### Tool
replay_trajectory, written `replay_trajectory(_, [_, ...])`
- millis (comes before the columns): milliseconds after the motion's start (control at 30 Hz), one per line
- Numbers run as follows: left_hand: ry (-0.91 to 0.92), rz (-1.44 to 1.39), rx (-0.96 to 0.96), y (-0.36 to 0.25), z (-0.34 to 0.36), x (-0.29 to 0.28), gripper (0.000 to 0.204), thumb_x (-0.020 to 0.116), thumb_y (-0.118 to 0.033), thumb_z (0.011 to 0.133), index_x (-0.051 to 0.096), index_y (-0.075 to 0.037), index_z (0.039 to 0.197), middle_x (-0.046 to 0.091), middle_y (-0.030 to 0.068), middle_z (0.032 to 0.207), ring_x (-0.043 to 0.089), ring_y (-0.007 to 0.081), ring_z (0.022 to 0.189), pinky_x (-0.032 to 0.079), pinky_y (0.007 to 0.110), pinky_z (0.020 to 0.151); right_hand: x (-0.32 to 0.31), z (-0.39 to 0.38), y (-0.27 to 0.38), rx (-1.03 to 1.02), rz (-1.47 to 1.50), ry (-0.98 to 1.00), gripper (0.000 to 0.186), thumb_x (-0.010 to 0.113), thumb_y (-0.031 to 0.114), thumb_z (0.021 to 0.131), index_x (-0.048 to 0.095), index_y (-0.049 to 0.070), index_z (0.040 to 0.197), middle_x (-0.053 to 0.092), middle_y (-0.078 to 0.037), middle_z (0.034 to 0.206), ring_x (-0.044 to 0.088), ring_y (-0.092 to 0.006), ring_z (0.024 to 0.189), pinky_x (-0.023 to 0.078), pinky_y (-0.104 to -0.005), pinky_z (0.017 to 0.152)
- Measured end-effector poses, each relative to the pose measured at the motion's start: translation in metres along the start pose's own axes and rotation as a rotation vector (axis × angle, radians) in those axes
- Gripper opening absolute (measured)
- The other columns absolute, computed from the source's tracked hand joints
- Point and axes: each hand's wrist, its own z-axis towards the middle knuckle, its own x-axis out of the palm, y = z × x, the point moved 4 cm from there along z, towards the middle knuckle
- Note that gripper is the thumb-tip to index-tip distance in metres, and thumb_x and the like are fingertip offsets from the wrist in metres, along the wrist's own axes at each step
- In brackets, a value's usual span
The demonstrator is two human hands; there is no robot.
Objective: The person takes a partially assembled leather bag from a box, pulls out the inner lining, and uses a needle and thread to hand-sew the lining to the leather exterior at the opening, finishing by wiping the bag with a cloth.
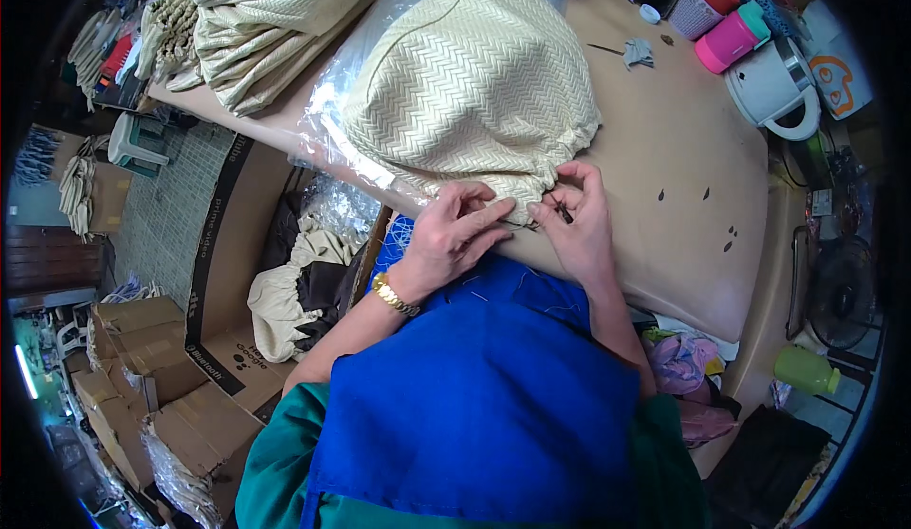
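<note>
A cream fabric cover (465,83) with a herringbone weave and a gathered, puckered edge lies puffed up on the padded tan table in front of me. My left hand (451,230), a gold watch (394,296) at its wrist, pinches the near edge of the cover between thumb and fingers. Close beside it, my right hand (581,225) is closed at the same edge. Between its fingers shows a small dark tool (564,212), too small to make out its kind. A dark line, maybe thread, runs between the two hands.
Stacked cream covers (266,36) sit at the table's far left, beside clear plastic wrap (337,102). A pink bottle (731,40) and a white jug (773,88) stand far right. An open cardboard box (237,216) with fabric inside is at left; a fan (843,287) stands right.
</note>
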Motion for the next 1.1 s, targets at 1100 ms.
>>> replay_trajectory(1100, [-0.184,-0.089,-0.190,0.001,-0.019,0.009,0.015,0.078,0.002,0.074,0.069,-0.002,0.085,0.060,0.0130,0.105,0.060,0.0224,0.095,0.053,0.031,0.079,0.013,-0.036,0.048,-0.744,-0.729,-0.126,0.033,0.077,0.009,0.068,0.067,0.009,0.100,0.057,-0.003,0.089,0.059,-0.0200,0.074,0.039,-0.0352,0.067])
